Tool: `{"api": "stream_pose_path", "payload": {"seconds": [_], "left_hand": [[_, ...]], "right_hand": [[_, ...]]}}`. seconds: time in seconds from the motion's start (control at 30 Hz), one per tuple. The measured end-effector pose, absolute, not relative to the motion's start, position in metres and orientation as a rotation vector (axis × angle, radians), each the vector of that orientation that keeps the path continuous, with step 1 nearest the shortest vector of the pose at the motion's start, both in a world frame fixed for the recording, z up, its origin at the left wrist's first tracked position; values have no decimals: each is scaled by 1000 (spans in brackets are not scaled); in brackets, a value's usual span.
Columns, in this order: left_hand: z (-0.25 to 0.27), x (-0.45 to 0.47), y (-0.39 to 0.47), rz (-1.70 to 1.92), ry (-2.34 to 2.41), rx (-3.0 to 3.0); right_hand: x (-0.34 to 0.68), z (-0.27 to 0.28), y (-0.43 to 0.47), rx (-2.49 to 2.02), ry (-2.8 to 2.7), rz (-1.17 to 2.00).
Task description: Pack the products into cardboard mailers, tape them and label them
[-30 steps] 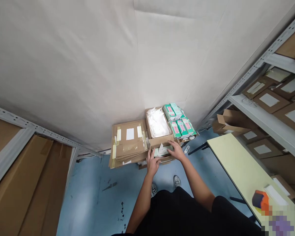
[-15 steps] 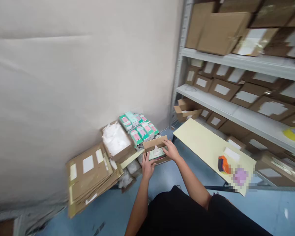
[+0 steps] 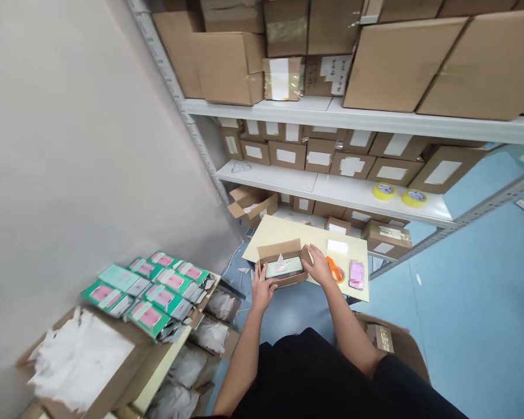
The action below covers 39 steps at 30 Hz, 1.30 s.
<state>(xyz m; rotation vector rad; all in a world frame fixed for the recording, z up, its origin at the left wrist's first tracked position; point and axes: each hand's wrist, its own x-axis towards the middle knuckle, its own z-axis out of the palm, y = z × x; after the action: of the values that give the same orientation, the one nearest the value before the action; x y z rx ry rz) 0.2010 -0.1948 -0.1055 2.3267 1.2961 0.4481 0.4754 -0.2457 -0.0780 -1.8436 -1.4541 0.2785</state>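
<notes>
The left hand (image 3: 262, 289) and right hand (image 3: 318, 265) hold an open cardboard box (image 3: 282, 249) near a pale table (image 3: 283, 230).

Green pack (image 3: 293, 265) partly hidden inside the carton (image 3: 279, 249), purple item (image 3: 357, 274) blurred

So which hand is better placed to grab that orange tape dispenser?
Probably the right hand: it holds the open box at the end nearest the orange tape dispenser; the left hand holds the opposite end.

The open box (image 3: 279, 249) is showing matt cardboard, the shelving (image 3: 271, 179) smooth metal; the blue floor (image 3: 484, 262) is looking faintly glossy.
</notes>
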Motion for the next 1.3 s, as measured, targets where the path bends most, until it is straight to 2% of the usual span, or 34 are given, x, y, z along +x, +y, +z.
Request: {"api": "stream_pose_path", "payload": {"seconds": [0.27,0.5,0.77,0.9,1.0,1.07,1.17,1.3], "left_hand": [[-141,260,-116,308,1006,2447],[-167,297,-22,185,757,2434],[-204,329,34,-123,780,2374],[-214,310,47,79,708,2347],[-224,291,60,251,992,2086],[-229,283,69,212,1141,1828],[-230,284,77,138,1032,1687],[-219,301,69,120,759,1921]], "right_hand": [[514,-96,-245,-2006,-1205,270],[518,-91,-206,-2070,-1024,204],[495,-117,-164,-2078,-877,321],[491,-141,-161,-2116,-755,345],[492,-159,-162,-2122,-514,371],[494,-170,-163,-2088,-339,395],[496,-181,-165,-2040,-159,388],[495,-189,-169,-2044,-66,312]]}}
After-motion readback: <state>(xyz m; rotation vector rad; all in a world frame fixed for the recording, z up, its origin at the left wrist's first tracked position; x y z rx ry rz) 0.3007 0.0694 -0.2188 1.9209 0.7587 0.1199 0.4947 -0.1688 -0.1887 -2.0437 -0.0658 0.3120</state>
